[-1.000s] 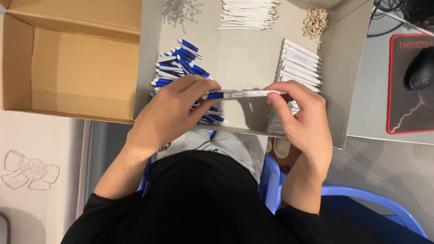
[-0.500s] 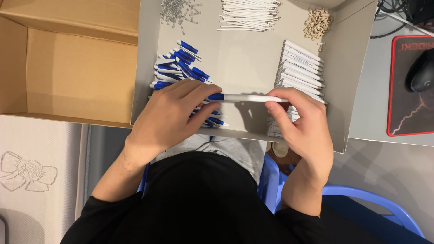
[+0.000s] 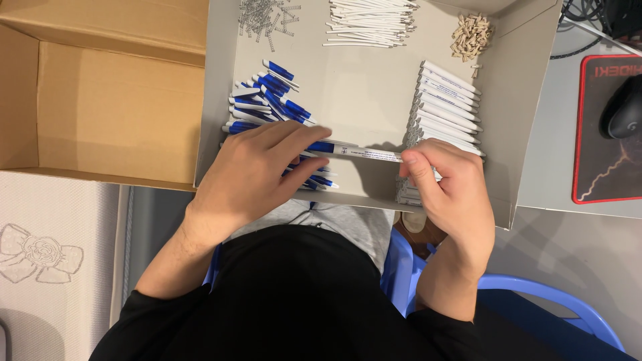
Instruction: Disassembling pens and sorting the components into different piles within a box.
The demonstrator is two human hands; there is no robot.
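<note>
My left hand (image 3: 257,170) and my right hand (image 3: 449,188) hold one white pen with a blue end (image 3: 358,153) level between them, over the grey cardboard tray (image 3: 361,100). The left fingers pinch the blue end and the right fingertips pinch the white end. Under my left hand lies a pile of blue-and-white pen halves (image 3: 267,100). A neat row of white pen barrels (image 3: 447,100) lies just beyond my right hand.
At the tray's far edge lie small metal springs (image 3: 266,17), thin white refills (image 3: 369,20) and small tan parts (image 3: 471,37). An open brown carton (image 3: 100,93) stands on the left. A mouse (image 3: 622,110) on a red-edged pad (image 3: 605,180) is at the right.
Both hands have kept hold of the pen and shifted slightly; the pen now sits level between them, with the fingers re-gripped at its ends.
</note>
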